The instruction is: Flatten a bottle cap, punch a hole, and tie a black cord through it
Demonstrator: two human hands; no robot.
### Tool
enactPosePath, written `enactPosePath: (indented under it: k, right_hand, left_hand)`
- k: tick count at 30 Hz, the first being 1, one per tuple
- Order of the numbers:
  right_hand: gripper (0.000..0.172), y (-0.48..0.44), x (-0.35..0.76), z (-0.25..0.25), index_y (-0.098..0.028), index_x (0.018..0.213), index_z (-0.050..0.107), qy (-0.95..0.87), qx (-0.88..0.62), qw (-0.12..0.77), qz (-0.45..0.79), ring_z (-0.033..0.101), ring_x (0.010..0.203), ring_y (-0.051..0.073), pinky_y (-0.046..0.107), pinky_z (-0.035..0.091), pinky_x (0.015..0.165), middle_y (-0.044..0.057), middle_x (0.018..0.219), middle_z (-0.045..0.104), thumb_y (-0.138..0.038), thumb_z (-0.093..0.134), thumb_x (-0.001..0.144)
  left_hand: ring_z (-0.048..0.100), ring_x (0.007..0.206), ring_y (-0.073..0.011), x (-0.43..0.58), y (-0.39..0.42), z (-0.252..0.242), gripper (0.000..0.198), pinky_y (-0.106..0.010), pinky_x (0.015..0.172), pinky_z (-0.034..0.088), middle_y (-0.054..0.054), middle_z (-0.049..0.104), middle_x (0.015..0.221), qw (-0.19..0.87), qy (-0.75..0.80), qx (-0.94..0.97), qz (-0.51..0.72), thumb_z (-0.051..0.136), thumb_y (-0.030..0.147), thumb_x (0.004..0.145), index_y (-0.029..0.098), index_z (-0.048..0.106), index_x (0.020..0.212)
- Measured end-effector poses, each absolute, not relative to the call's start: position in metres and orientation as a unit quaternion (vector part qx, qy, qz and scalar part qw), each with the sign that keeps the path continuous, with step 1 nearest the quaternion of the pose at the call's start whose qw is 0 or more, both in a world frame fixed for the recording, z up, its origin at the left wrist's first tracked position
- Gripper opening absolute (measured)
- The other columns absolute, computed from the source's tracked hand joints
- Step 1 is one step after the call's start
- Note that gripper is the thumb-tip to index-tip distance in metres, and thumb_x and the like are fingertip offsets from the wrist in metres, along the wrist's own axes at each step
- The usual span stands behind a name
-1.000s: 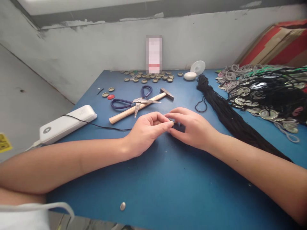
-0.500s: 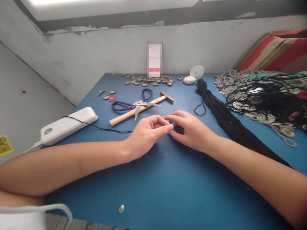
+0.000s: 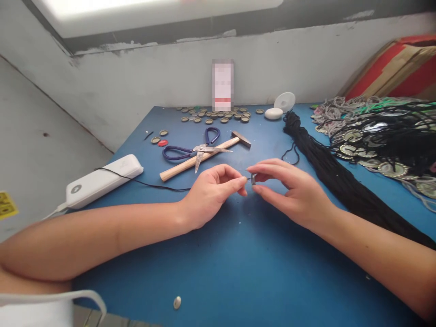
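My left hand (image 3: 218, 190) pinches a thin black cord (image 3: 156, 185) between thumb and forefinger. The cord trails left over a white power bank (image 3: 105, 178), and a short end sticks out at the fingertips towards the other hand. Just to the right, my right hand (image 3: 289, 186) grips a silvery bottle cap (image 3: 253, 179) edge-on between thumb and fingers. The cap sits very close to the cord's tip; whether they are joined I cannot tell. Behind the left hand, blue-handled scissors (image 3: 179, 153) lie open across the wooden handle of a hammer (image 3: 180, 168).
Several bottle caps (image 3: 224, 120) lie along the wall under a blurred upright phone (image 3: 223, 86). A black cord bundle (image 3: 320, 154) stretches down the right, beside a heap of corded caps (image 3: 374, 141). A small pale oval piece (image 3: 177, 302) lies near the front edge.
My hands have drawn apart: the right has moved right with the bottle cap, now visible between its fingers. The left still pinches the cord. The whole view has shifted slightly.
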State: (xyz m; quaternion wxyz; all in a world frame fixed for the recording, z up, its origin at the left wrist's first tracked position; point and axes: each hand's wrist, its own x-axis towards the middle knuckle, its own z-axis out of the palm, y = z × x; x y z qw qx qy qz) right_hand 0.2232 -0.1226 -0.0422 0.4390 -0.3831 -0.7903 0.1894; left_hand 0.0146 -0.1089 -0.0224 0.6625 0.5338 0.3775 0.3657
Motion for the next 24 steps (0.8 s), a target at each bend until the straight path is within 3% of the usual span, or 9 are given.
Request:
enactPosePath:
  k: [7,16,24]
  right_hand:
    - [0.039,-0.141,0.218,-0.03,-0.034,0.12,0.074,-0.685,-0.333,0.535,0.365,0.069,0.105,0.014,0.031,0.062,0.097,0.002,0.113,0.07,-0.011,0.071,0.09]
    - [0.041,-0.141,0.213,-0.034,-0.036,0.119,0.076,-0.67,-0.322,0.542,0.391,0.072,0.1,0.012,0.029,0.063,0.097,0.0,0.111,0.071,-0.008,0.072,0.089]
    - [0.041,-0.141,0.215,-0.035,-0.033,0.12,0.075,-0.682,-0.314,0.549,0.369,0.072,0.102,0.015,0.035,0.065,0.096,0.002,0.112,0.07,-0.008,0.071,0.089]
  left_hand:
    - [0.066,0.078,-0.0121,0.014,-0.113,-0.02,0.024,-0.026,0.076,0.051,-0.002,0.072,0.078,0.65,0.341,0.56,0.384,0.078,0.034,0.088,0.016,0.061,0.084]
    - [0.069,0.083,-0.0125,0.013,-0.116,-0.024,0.02,-0.026,0.082,0.056,-0.002,0.072,0.084,0.647,0.312,0.566,0.405,0.078,0.027,0.086,0.015,0.062,0.084]
    - [0.071,0.087,-0.0154,0.013,-0.115,-0.023,0.025,-0.03,0.085,0.057,-0.004,0.072,0.086,0.647,0.314,0.571,0.397,0.081,0.032,0.084,0.015,0.062,0.084]
